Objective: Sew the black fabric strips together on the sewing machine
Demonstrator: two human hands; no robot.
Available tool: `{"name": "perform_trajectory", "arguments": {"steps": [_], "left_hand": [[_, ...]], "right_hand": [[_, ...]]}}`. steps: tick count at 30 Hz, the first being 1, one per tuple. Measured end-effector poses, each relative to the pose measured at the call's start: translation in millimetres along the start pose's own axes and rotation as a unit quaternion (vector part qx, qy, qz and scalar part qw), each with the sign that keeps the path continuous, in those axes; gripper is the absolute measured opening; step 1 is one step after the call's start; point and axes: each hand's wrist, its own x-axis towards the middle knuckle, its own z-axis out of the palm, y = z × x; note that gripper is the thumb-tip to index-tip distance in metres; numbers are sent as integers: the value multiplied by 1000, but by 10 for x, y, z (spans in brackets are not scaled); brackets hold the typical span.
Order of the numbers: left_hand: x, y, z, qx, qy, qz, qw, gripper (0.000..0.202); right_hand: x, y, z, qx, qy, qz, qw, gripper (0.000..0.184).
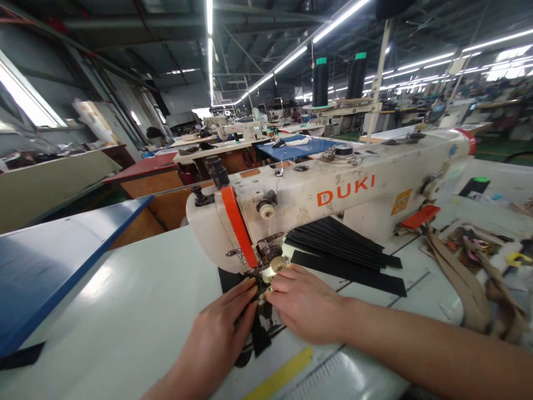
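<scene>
A white sewing machine (333, 191) marked DUKI stands across the white table (137, 311). Both of my hands meet just below its needle area (266, 272). My left hand (222, 328) lies on a black fabric strip (259, 336) with its fingers stretched flat toward the needle. My right hand (303, 303) comes in from the right, its fingers curled and pressed down on the same strip at the presser foot. The strip runs under the machine head and out toward me between the hands.
A stack of black strips (345, 250) lies behind the needle under the machine arm. Tan webbing (466, 283) and small hardware sit at the right. Two black thread cones (320, 83) stand behind. A blue table (50, 266) adjoins on the left.
</scene>
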Motion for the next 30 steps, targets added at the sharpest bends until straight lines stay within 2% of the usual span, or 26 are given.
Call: {"name": "perform_trajectory", "arguments": {"steps": [6, 10, 14, 18, 20, 22, 25, 26, 28, 30], "left_hand": [[79, -78, 43, -10, -1, -11, 1000, 38], [36, -7, -5, -6, -15, -41, 999, 34], [-269, 251, -236, 22, -14, -35, 999, 29], [-719, 579, -481, 16, -29, 22, 999, 30], [-883, 664, -556, -6, -42, 43, 998, 34], [-944, 668, -608, -31, -43, 34, 998, 39], [-787, 575, -707, -47, -55, -18, 997, 44], [-678, 537, -753, -40, -81, -35, 995, 47], [-421, 477, -848, -17, -164, -42, 985, 58], [-171, 450, -913, -11, -274, -41, 961, 69]], "right_hand": [[-11, 24, 15, 0, 11, 5, 1000, 13], [-50, 6, -26, 21, 21, 12, 999, 12], [-112, -20, -36, 59, 47, 20, 997, 14], [-146, -53, -12, 72, 72, 3, 995, 17], [-155, -78, -12, 68, 76, -2, 995, 18], [-162, -99, -26, 60, 78, -1, 995, 19], [-178, -123, -53, 43, 85, 10, 995, 20], [-186, -130, -61, 36, 88, 13, 995, 19], [-201, -146, -73, 22, 95, 20, 995, 18], [-218, -167, -81, 11, 102, 27, 994, 17]]}}
